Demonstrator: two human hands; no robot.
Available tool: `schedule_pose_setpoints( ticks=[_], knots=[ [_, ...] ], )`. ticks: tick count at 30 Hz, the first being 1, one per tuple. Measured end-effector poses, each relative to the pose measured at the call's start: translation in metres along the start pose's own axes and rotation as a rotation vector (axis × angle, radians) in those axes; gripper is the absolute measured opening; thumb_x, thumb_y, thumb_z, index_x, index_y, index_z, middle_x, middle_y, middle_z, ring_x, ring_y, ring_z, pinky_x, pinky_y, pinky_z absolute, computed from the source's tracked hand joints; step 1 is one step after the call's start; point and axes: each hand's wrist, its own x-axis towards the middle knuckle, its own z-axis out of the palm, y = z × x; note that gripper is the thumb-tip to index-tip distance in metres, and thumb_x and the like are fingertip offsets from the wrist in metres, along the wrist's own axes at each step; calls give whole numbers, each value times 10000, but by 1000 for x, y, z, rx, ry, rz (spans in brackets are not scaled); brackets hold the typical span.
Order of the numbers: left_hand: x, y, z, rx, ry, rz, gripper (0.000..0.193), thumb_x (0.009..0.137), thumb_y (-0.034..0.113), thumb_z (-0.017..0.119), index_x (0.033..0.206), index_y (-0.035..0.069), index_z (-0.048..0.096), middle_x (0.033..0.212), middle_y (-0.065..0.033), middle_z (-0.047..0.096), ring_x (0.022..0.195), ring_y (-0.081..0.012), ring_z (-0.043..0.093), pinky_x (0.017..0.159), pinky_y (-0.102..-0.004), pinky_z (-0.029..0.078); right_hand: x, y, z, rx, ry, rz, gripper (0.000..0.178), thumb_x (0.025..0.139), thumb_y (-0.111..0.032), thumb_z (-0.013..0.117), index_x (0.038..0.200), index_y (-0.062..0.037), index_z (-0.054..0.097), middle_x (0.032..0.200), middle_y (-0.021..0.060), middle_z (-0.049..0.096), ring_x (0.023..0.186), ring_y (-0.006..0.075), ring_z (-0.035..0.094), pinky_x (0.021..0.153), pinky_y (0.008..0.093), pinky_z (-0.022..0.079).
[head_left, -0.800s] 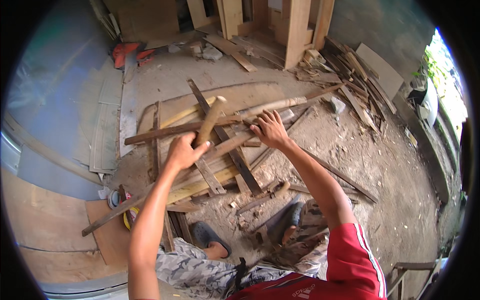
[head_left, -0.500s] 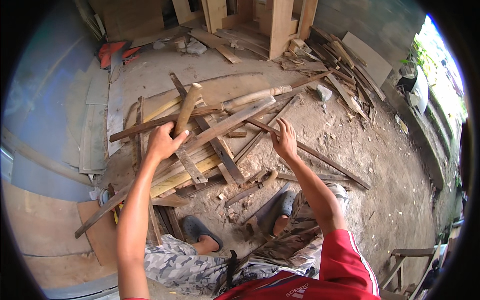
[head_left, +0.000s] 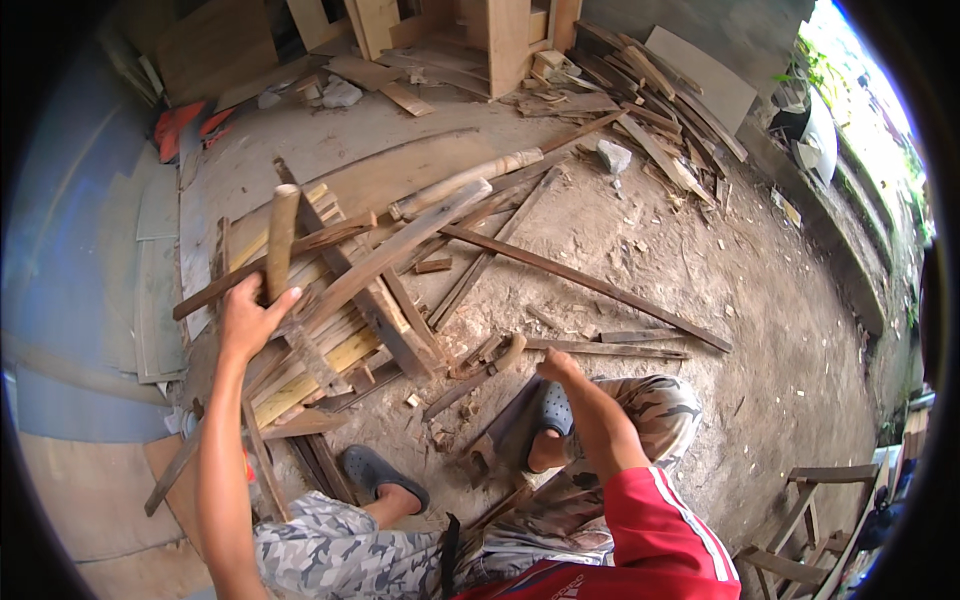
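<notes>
My left hand is closed round the lower end of a short round wooden stick, which stands nearly upright over a pile of boards. A flat, worn piece of wood slants down just beside this hand. My right hand is in front of my right knee with its fingers curled. They are partly hidden, and what they hold, if anything, does not show. Below it lies a handsaw, and to its left a curved-handled tool. A long dark wooden strip rests on the ground beyond.
Crossed planks fill the ground ahead. More scrap wood is heaped at the far right, near a pale stone. A wooden frame stands at the lower right. Blue-grey panels line the left side.
My right hand has left the long dark strip and drawn back toward my knee, its fingers now curled. The round stick in my left hand has tipped more upright. The view has shifted.
</notes>
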Motion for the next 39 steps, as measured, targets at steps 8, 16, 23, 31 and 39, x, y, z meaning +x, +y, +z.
schedule_pose_setpoints(
  ticks=[8,16,23,31,39],
  knots=[
    [-2,-8,4,-151,-30,-61,363,850,172,754,1095,-57,614,947,-72,666,843,-113,610,776,-269,490,14,-2,59,17,87,66,454,875,-310,547,1282,-110,548,1332,142,574,1274,304,514,1042,466,378],
    [-3,-15,6,-273,6,-91,363,864,109,726,1152,-62,584,1002,-76,650,888,-107,602,789,-252,482,68,4,51,639,409,467,623,841,-307,626,1357,-71,369,1230,252,548,1170,425,544,975,522,447],
    [-7,-6,6,-263,76,-76,283,851,68,731,1077,-50,607,929,-58,659,822,-93,597,742,-237,470,83,12,58,742,325,355,680,857,-289,646,1442,-158,326,1316,371,432,1177,519,512,1012,526,424],
    [-4,-3,10,-261,67,-67,268,849,70,730,1059,-49,613,904,-54,661,794,-82,588,707,-231,464,75,30,66,541,452,152,498,869,-241,592,1334,-107,472,1165,245,620,1099,426,591,916,492,486],
    [-4,-8,12,-317,59,-71,302,828,90,755,1064,-48,626,913,-73,683,800,-90,607,719,-232,483,16,-42,99,24,224,-613,238,899,-247,567,1080,-95,590,996,162,663,959,385,646,819,480,526]
  ],
)
